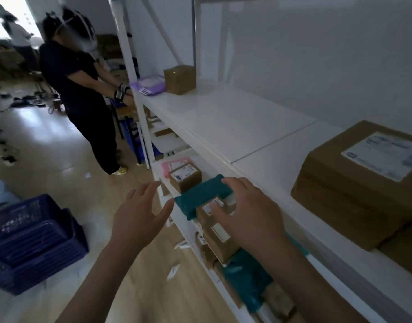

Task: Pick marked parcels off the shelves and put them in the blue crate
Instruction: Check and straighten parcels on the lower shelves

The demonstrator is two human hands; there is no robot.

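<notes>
A teal soft parcel (201, 193) sticks out from the lower shelf of the white rack (223, 145), lying over a small brown box with a label (212, 209). My right hand (249, 213) reaches over both, fingertips touching the teal parcel's far end, thumb by the box label; the grip looks loose. My left hand (142, 213) is spread open just left of the parcel, thumb almost at its near end. The blue crate (32, 243) stands on the floor at lower left.
More brown boxes (185, 179) and another teal parcel (244, 276) fill the lower shelf. The upper shelf holds a large labelled box (361, 183), a small box (179, 79) and a purple parcel (149, 85). A person in dark clothes (81, 101) stands at the rack's far end.
</notes>
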